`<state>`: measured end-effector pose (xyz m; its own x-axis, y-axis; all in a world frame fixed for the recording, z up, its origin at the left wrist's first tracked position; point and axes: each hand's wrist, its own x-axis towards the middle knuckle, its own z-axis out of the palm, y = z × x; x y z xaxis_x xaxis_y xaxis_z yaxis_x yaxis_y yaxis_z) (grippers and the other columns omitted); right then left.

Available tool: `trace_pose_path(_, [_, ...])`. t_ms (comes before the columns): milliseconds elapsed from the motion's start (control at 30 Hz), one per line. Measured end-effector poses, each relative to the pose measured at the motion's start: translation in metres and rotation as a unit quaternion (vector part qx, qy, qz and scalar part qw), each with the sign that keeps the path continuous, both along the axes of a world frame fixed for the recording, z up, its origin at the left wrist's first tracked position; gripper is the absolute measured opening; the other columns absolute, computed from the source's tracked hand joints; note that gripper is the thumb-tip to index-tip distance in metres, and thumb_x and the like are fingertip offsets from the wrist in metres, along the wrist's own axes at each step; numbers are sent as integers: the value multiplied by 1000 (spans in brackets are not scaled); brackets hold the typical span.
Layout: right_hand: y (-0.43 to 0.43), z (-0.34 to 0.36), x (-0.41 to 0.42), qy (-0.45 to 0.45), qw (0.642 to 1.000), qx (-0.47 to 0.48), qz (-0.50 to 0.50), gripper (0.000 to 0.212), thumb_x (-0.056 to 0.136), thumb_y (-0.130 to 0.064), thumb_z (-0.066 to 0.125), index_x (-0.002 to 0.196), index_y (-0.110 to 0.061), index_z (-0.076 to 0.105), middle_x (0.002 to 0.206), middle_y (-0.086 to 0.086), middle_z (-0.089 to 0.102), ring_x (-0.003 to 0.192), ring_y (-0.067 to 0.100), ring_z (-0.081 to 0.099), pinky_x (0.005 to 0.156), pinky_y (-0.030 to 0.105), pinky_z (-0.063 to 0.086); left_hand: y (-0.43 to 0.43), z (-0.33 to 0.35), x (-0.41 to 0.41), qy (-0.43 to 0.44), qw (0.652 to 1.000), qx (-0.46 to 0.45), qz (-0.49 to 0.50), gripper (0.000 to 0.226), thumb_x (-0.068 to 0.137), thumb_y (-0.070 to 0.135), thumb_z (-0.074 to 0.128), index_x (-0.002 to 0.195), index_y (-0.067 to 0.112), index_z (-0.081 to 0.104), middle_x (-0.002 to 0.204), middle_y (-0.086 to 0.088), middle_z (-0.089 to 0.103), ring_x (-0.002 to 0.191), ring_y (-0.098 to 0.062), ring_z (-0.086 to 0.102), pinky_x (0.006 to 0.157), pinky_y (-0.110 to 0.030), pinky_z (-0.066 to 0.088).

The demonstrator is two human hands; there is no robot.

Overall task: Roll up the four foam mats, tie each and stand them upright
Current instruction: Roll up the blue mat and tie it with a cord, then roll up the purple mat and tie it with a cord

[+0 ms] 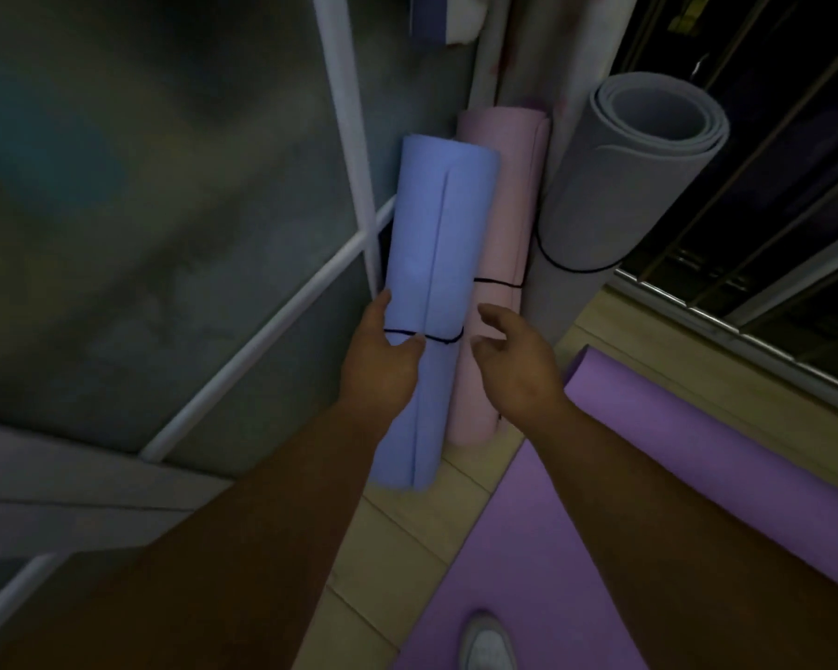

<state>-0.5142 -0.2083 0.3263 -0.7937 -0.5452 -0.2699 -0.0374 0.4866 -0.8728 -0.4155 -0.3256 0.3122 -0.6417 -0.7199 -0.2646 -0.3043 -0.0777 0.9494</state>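
The blue roll (436, 224) stands upright on the floor (407, 524), against the white frame (354, 137), with a black string (443, 339) round its middle. The left hand (383, 365) grips it at the string, fingers curled on its left side and front. The right hand (514, 360) hangs just beside it, fingers loosely spread and holding nothing. Just behind stand the pink roll (504, 195) and the grey roll (615, 200), both tied and upright.

So this looks like the standing-up step for the third mat, nearly done. The purple mat (552, 524) lies flat on the floor to the right, unrolled and untied. The next move probably calls for letting go gently so the blue roll stays leaning, then turning to the purple mat and rolling it tight from one end.

No brand, label or writing can be read on anything here
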Motion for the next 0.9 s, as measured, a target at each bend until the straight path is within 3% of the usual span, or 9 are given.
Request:
trace_pose_path(100, [14, 28, 40, 20, 1000, -5, -23, 42, 100, -8, 49, 141, -15, 48, 92, -23, 48, 75, -11, 49, 61, -6, 34, 12, 28, 34, 23, 1000, -9, -12, 54, 95, 9, 58, 141, 29, 39, 116, 30, 52, 103, 9, 53, 104, -32, 43])
trace_pose_path(167, [24, 50, 71, 31, 998, -17, -44, 42, 101, -8, 49, 141, -17, 48, 102, -16, 55, 77, -8, 50, 61, -6, 33, 20, 49, 62, 33, 999, -5, -21, 57, 95, 7, 58, 142, 31, 35, 106, 35, 46, 96, 13, 51, 101, -31, 43])
trace_pose_path(267, [39, 78, 114, 46, 996, -26, -71, 40, 100, -9, 49, 140, -17, 51, 101, -16, 56, 74, -14, 49, 60, -7, 33, 33, 77, 103, 55, 998, 19, -25, 61, 94, 5, 59, 146, 28, 35, 117, 22, 51, 106, -1, 55, 101, -31, 45])
trace_pose_path(333, [50, 94, 150, 56, 994, -30, -84, 39, 100, -10, 51, 138, -18, 52, 88, -24, 52, 69, -20, 49, 59, -5, 35, 43, 94, 135, 65, 997, 24, -37, 61, 95, 4, 58, 145, 28, 35, 118, 20, 50, 100, 6, 55, 93, -21, 47])
trace_pose_path(500, [73, 122, 215, 61, 990, -59, -112, 38, 99, -20, 54, 137, -24, 54, 102, -19, 59, 84, -7, 54, 66, 0, 39, 66, 123, 190, 69, 996, 20, -59, 58, 96, 9, 58, 145, 31, 35, 118, 21, 48, 89, 19, 49, 69, 1, 42])
trace_pose_path(633, [107, 134, 243, 68, 987, -74, -125, 38, 98, -19, 55, 136, -23, 54, 112, -15, 59, 89, -10, 54, 70, 1, 39, 91, 132, 209, 71, 996, 13, -61, 58, 95, 10, 59, 144, 31, 38, 120, 24, 46, 93, 23, 50, 78, 0, 43])
trace_pose_path(700, [134, 138, 255, 71, 985, -71, -137, 38, 98, -17, 55, 135, -22, 55, 118, -14, 58, 92, -6, 55, 69, -2, 38, 113, 130, 216, 73, 995, 18, -69, 56, 93, 10, 60, 142, 31, 42, 133, 14, 49, 113, 7, 52, 100, -19, 45])
trace_pose_path(767, [165, 140, 263, 75, 984, -60, -153, 36, 98, -16, 55, 133, -23, 57, 118, -11, 60, 95, 1, 57, 66, -3, 38, 142, 129, 222, 65, 994, 22, -81, 53, 93, 11, 61, 137, 35, 45, 142, 5, 45, 126, -7, 46, 110, -33, 39])
trace_pose_path(900, [233, 129, 274, 52, 978, -43, -199, 34, 98, -20, 56, 132, -25, 58, 118, -4, 65, 97, 11, 62, 64, 1, 42, 205, 129, 229, 44, 994, 14, -97, 49, 96, 10, 58, 138, 31, 45, 112, 21, 51, 102, 12, 48, 89, -12, 40])
